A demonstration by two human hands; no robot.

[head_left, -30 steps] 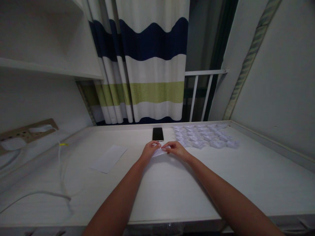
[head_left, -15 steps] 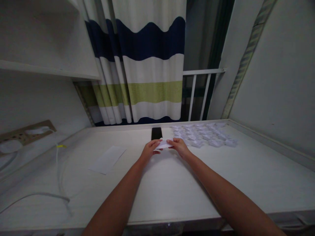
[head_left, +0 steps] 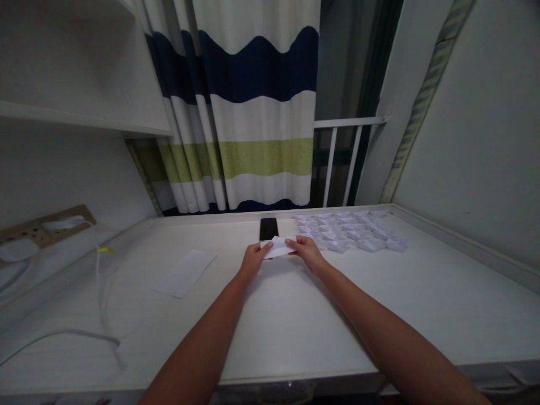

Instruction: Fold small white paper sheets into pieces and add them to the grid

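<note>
A small piece of folded white paper (head_left: 278, 247) is held between my two hands above the white desk (head_left: 295, 326). My left hand (head_left: 253, 260) pinches its left end, thumb on top. Its right end is pinched by my right hand (head_left: 307, 251), also with the thumb on top. Just beyond the paper lies a black phone (head_left: 269, 228). To the right of the phone, several folded white paper pieces (head_left: 337, 230) are set out in rows. Sheets of plain white paper (head_left: 185, 274) lie flat left of my left hand.
A white cable (head_left: 71, 333) runs over the desk at the left, near a power strip (head_left: 46, 233) by the wall. Overhead at the left is a shelf (head_left: 84, 121). A striped curtain (head_left: 265, 118) and a white railing (head_left: 348, 122) stand behind the desk.
My left hand has shifted its grip slightly, its fingers now tucked more under the paper. More of the folded paper shows, with a raised peak in the middle. My right hand has hardly moved.
</note>
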